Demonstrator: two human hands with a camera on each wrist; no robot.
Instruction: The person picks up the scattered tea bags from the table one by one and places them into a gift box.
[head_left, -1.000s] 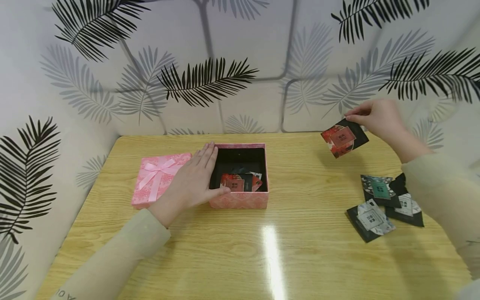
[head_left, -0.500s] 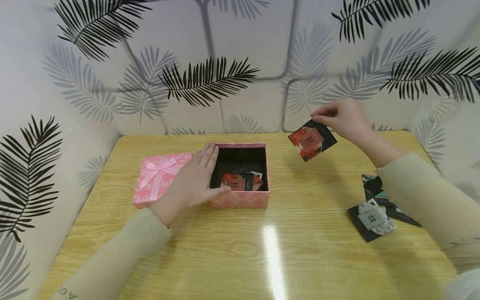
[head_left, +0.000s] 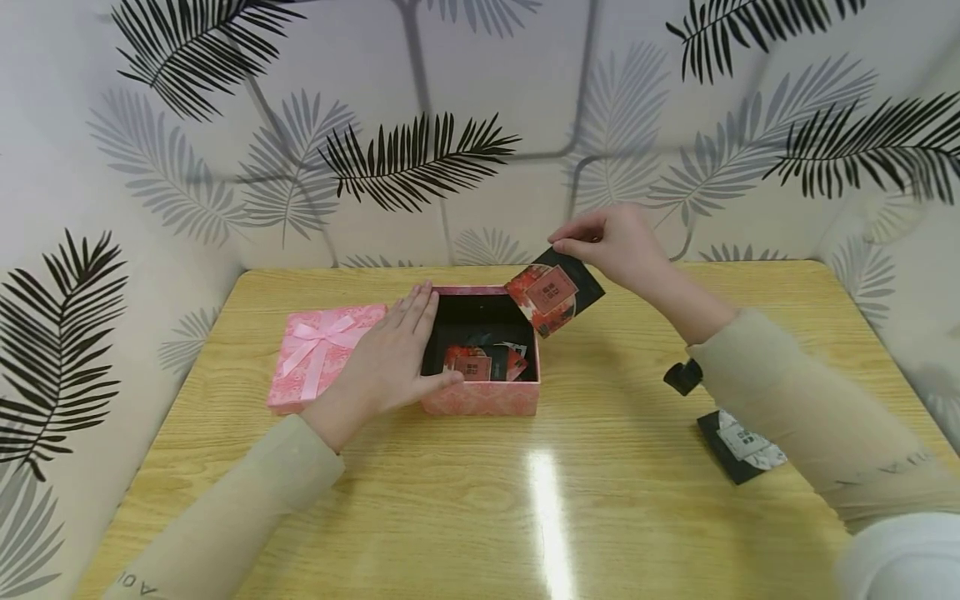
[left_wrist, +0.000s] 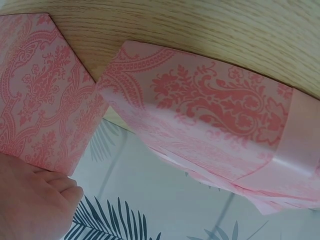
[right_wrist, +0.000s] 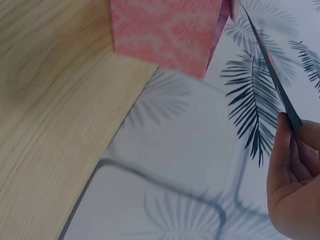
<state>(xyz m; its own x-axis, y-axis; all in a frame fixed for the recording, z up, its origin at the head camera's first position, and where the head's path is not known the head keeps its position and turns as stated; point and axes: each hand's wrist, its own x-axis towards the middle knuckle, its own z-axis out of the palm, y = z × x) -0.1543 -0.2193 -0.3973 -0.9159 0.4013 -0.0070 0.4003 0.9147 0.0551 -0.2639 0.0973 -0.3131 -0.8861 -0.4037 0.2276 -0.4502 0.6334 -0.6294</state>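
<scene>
My right hand (head_left: pixel 622 250) pinches a red-and-black square packet (head_left: pixel 551 292) by its upper corner. It hangs tilted, its lower left part overlapping the right rim of an open pink box (head_left: pixel 480 402). In the right wrist view the packet (right_wrist: pixel 272 70) appears edge-on between thumb and fingers, beside the box (right_wrist: pixel 165 35). My left hand (head_left: pixel 393 350) lies along the box's left side, fingers straight and thumb at the front rim. Inside the black interior, several packets (head_left: pixel 472 367) lie near the front wall.
A pink lid (head_left: pixel 326 346) with a ribbon bow sits left of the box, partly behind my left hand. On the right, a grey-patterned packet (head_left: pixel 727 450) lies on the wooden table (head_left: pixel 420 517), partly covered by my right sleeve (head_left: pixel 817 417). A leaf-patterned wall covering (head_left: pixel 510 208) rises behind.
My right hand has carried the red-and-black packet leftward from the table's right side to the box's right rim. My right sleeve now hides other packets on the right. The left hand stays put.
</scene>
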